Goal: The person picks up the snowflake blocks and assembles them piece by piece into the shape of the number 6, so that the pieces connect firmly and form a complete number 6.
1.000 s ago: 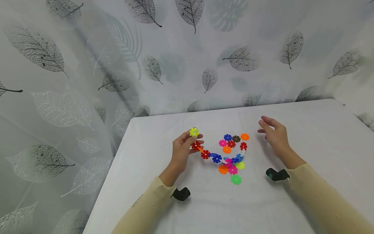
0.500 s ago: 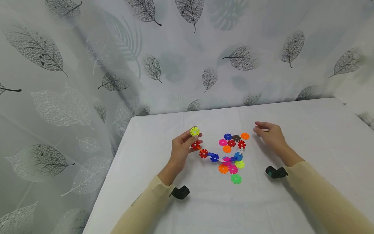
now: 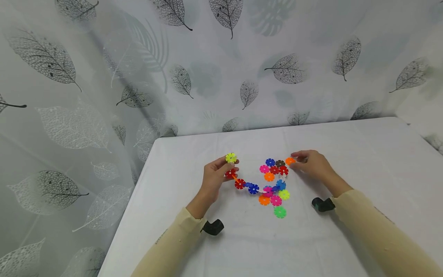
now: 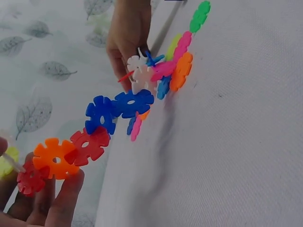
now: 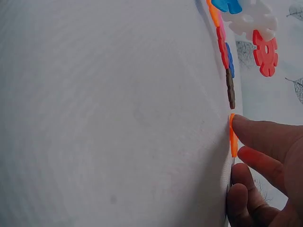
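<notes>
My left hand (image 3: 215, 175) pinches one end of a chain of linked plastic snowflake discs, by a yellow disc (image 3: 230, 157) and a red disc (image 3: 230, 172). The chain runs right through an orange disc (image 4: 56, 159), red, blue (image 3: 253, 189) and white discs to a red disc (image 3: 283, 170) at its far end. It hangs over loose discs on the table. My right hand (image 3: 313, 165) has thumb and finger at the edge of a loose orange disc (image 3: 290, 161), pinching it at the table surface. Part of that disc is hidden by the fingers.
Beside the right hand lie loose blue (image 3: 270, 162), brown (image 3: 280, 163), pink and orange discs. Nearer the person lie orange, pink, yellow and green (image 3: 280, 212) ones. A white cloth (image 3: 242, 246) covers the table; a leaf-patterned curtain (image 3: 207, 96) hangs behind it.
The right hand has come left and down from the air to the loose orange disc. The chain's right end has swung slightly left; the left hand stays nearly still.
</notes>
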Demonstrator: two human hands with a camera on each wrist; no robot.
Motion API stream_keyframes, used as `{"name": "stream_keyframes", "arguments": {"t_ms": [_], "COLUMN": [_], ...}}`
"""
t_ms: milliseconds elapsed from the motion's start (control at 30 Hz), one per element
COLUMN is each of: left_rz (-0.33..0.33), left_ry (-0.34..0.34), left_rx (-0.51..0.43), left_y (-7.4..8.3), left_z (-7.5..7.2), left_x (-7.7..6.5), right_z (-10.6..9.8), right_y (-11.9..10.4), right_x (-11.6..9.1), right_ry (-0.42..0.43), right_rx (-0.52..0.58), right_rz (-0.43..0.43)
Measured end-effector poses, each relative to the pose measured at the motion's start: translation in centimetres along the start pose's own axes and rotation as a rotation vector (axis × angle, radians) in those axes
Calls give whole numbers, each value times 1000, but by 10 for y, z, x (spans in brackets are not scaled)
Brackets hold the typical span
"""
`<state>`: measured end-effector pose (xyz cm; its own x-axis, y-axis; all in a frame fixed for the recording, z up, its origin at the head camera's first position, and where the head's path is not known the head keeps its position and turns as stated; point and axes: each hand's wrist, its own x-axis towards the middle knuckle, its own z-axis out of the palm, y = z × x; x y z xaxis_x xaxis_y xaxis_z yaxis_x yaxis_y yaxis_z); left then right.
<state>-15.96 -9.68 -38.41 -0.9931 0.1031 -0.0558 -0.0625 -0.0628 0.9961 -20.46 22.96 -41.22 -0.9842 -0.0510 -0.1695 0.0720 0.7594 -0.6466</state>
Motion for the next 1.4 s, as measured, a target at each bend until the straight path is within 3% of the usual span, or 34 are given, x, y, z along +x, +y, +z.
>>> {"name": "stream_keyframes", "arguments": {"t_ms": [267, 467, 633, 900, 1233, 1400], "left_rz": [-36, -24, 0, 18, 16, 16], "left_ry": [-10, -48, -88, -109, -113, -118], "left_rx": [31, 34, 15, 12, 4, 10], "left_y": [1, 0, 0, 0, 0, 0], "left_z": [1, 0, 0, 1, 3, 3], "left_x": [0, 0, 0, -1, -1, -1], "right_z": [-2, -4, -5, -4, 6, 10], "right_y": [-2, -1, -5, -31, -73, -91], "right_x": [0, -1, -4, -14, -29, -36], "right_ry": [-29, -34, 11, 96, 27, 50], "right_rx": [-35, 23, 93, 187, 389, 472], "right_rz": [-8, -4, -39, -112, -306, -357]}}
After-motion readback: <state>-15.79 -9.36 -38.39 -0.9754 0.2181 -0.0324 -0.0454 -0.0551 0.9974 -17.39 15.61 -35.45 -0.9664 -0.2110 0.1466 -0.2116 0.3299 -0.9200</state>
